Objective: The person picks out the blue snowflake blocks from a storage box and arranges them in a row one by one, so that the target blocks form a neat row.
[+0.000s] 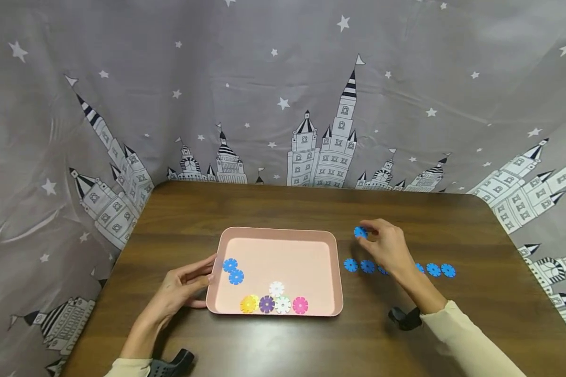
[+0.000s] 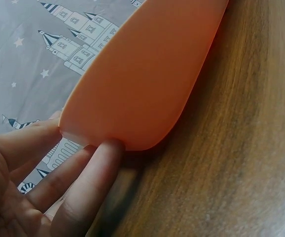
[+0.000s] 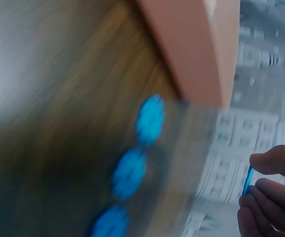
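A pink tray (image 1: 283,251) lies on the table. At its left end is my left hand (image 1: 188,283), fairly straight fingers spread against the outer wall; the left wrist view shows the fingertips at the corner of the tray (image 2: 137,79). Beyond the tray's right end, my right hand (image 1: 384,246) pinches a blue flower-shaped disc (image 1: 360,232) between thumb and fingers. The right wrist view catches this disc (image 3: 248,180) edge-on. Below that hand runs a row of blue discs (image 1: 351,265), partly hidden by the hand and forearm.
Inside the tray, two blue discs (image 1: 236,277) sit at the left. Along the near wall are a yellow disc (image 1: 249,304), a purple disc (image 1: 266,304), a pale disc (image 1: 282,305) and a pink disc (image 1: 300,305), with a white disc (image 1: 276,288) above. A grey castle-print curtain (image 1: 245,78) hangs behind.
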`<state>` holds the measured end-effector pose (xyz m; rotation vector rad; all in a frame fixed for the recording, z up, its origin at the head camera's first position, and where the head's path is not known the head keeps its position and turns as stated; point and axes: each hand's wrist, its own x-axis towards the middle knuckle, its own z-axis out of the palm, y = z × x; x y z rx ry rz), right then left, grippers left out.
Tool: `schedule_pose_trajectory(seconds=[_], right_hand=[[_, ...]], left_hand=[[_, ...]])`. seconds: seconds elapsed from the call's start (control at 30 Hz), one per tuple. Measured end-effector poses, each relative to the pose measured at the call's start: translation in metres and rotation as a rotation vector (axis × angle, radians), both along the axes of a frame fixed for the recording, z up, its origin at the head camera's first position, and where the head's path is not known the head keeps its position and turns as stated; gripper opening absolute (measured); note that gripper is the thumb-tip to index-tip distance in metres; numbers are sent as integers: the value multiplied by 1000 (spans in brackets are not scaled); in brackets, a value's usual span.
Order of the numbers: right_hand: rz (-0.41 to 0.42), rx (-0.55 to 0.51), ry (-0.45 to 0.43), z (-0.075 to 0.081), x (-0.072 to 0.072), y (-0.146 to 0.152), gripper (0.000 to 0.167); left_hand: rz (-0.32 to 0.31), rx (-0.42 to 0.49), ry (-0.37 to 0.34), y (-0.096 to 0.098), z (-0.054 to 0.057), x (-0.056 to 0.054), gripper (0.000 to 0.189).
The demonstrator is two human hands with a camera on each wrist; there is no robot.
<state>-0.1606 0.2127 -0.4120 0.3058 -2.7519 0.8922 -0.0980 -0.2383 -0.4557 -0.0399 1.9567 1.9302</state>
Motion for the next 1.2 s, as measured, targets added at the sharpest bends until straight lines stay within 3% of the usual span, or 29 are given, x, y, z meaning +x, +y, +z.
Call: schedule_pose_trajectory(seconds=[0.33, 0.7, 0.93, 1.2], right_hand=[[-170, 62, -22, -19, 7, 78, 31], [-361, 138, -123, -33, 33, 164, 35], [-420, 137, -134, -40, 48, 193, 34], [-422, 149, -154, -44, 61, 201, 32]], left_hand=[[45, -29, 6, -11, 2, 9, 59], [49, -50, 9, -9, 3, 7, 60], [50, -69, -2, -5, 2, 4, 62], [28, -67, -5, 5, 0, -3, 62]])
